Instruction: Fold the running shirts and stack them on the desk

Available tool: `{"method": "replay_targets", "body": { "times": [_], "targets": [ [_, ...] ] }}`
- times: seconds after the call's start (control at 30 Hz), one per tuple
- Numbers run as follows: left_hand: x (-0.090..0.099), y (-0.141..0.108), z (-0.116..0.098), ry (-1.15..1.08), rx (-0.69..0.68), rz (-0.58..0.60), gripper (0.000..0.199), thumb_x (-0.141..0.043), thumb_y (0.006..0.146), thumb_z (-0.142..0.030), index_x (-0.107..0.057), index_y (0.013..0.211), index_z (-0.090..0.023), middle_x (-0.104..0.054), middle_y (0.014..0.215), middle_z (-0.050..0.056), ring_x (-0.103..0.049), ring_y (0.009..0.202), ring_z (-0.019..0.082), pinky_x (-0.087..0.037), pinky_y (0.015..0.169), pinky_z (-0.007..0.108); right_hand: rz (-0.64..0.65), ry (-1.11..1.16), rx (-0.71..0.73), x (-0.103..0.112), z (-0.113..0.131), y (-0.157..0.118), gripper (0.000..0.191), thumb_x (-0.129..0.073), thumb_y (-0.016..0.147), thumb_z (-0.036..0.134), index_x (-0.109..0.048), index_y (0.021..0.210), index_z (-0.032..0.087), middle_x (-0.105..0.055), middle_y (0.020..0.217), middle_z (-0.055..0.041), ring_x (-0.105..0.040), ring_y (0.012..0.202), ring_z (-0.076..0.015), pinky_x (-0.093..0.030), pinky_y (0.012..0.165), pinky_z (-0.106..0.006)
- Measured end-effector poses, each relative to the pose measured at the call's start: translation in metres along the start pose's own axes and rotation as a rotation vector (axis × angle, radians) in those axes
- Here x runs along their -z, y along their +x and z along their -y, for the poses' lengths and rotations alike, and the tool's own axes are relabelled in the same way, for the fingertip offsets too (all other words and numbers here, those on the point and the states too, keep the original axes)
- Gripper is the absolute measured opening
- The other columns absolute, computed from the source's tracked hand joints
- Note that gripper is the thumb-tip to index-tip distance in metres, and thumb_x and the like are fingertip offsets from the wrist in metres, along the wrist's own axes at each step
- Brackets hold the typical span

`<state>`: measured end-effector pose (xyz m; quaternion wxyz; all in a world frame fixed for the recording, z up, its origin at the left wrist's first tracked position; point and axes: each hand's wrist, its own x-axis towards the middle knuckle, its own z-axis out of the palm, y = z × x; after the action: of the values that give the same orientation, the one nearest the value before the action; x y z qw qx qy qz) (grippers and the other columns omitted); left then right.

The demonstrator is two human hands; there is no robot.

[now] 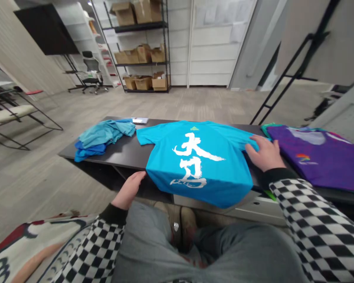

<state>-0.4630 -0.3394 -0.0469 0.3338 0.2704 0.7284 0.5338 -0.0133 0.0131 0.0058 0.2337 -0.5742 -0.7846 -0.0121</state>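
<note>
A bright blue T-shirt [171, 149] lies spread on the dark tabletop, white brush-style characters facing up. Its lower hem hangs over the near edge of the table. My left hand [129, 190] is at the shirt's lower left edge, fingers stretched out close together with the tips at the cloth; its thumb is hidden. On the shirt's right sleeve rests my right hand [265, 153], fingers apart and touching the fabric.
Crumpled blue and teal shirts [103, 135] are heaped on the table's [126, 151] left end, beside a small flat pale object [140, 120]. Purple printed shirts [327, 161] lie on the right. Beyond stand shelves with cardboard boxes [143, 82] and a black stand [283, 82].
</note>
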Motion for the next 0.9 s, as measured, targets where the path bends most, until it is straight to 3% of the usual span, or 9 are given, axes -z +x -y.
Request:
{"method": "replay_targets", "body": {
  "times": [0.13, 0.27, 0.43, 0.57, 0.63, 0.77, 0.9],
  "targets": [
    [-0.017, -0.002, -0.013, -0.076, -0.014, 0.096, 0.055, -0.082, 0.079, -0.074, -0.079, 0.093, -0.021, -0.083, 0.103, 0.011, -0.077, 0.113, 0.032, -0.060, 0.100, 0.041, 0.212, -0.039, 0.081, -0.002, 0.006, -0.001, 0.060, -0.054, 0.102, 0.053, -0.074, 0.150, 0.023, -0.063, 0.166, -0.0159, -0.055, 0.158, -0.0367, -0.035, 0.135, -0.061],
    [-0.023, -0.005, -0.013, -0.099, -0.003, 0.163, 0.053, -0.092, 0.070, -0.070, -0.079, 0.088, -0.022, -0.081, 0.090, 0.009, -0.078, 0.098, 0.031, -0.062, 0.090, 0.041, 0.205, -0.054, 0.080, -0.001, 0.006, 0.001, 0.058, -0.056, 0.101, 0.052, -0.075, 0.149, 0.023, -0.066, 0.164, -0.0141, -0.060, 0.154, -0.0364, -0.045, 0.130, -0.056],
    [-0.020, -0.004, -0.012, -0.130, -0.037, 0.226, 0.047, -0.096, 0.072, -0.064, -0.086, 0.092, -0.023, -0.084, 0.097, 0.008, -0.077, 0.102, 0.031, -0.060, 0.099, 0.041, 0.219, -0.041, 0.095, -0.001, 0.006, 0.000, 0.063, -0.053, 0.103, 0.050, -0.072, 0.154, 0.018, -0.067, 0.162, -0.0172, -0.058, 0.154, -0.0348, -0.041, 0.132, -0.052],
    [-0.015, -0.005, -0.010, -0.129, -0.007, 0.218, 0.051, -0.101, 0.066, -0.065, -0.084, 0.089, -0.022, -0.084, 0.098, 0.008, -0.077, 0.102, 0.030, -0.060, 0.096, 0.038, 0.212, -0.076, -0.001, -0.002, 0.008, -0.002, 0.064, -0.049, 0.105, 0.053, -0.071, 0.155, 0.019, -0.071, 0.154, -0.0212, -0.058, 0.151, -0.0400, -0.029, 0.135, -0.066],
    [-0.013, -0.005, -0.009, -0.114, 0.008, 0.197, 0.055, -0.103, 0.063, -0.067, -0.082, 0.087, -0.022, -0.084, 0.096, 0.007, -0.075, 0.095, 0.027, -0.060, 0.089, 0.036, 0.173, -0.099, -0.037, -0.002, 0.008, -0.003, 0.064, -0.049, 0.105, 0.054, -0.073, 0.151, 0.018, -0.073, 0.150, -0.0225, -0.058, 0.149, -0.0420, -0.023, 0.135, -0.072],
    [-0.013, -0.006, -0.008, -0.059, 0.010, 0.142, 0.061, -0.104, 0.056, -0.070, -0.077, 0.081, -0.021, -0.080, 0.087, 0.005, -0.072, 0.083, 0.024, -0.057, 0.075, 0.032, 0.044, -0.067, -0.069, -0.001, 0.008, -0.005, 0.061, -0.053, 0.102, 0.052, -0.072, 0.146, 0.014, -0.071, 0.151, -0.0234, -0.058, 0.147, -0.0406, -0.024, 0.135, -0.072],
    [-0.018, -0.007, -0.011, -0.131, 0.026, 0.108, 0.064, -0.099, 0.060, -0.075, -0.076, 0.087, -0.022, -0.080, 0.091, 0.007, -0.076, 0.092, 0.027, -0.063, 0.083, 0.035, 0.001, 0.002, -0.074, 0.000, 0.006, -0.006, 0.055, -0.054, 0.102, 0.050, -0.074, 0.139, 0.014, -0.074, 0.148, -0.0225, -0.062, 0.143, -0.0398, -0.024, 0.134, -0.071]
  ]
}}
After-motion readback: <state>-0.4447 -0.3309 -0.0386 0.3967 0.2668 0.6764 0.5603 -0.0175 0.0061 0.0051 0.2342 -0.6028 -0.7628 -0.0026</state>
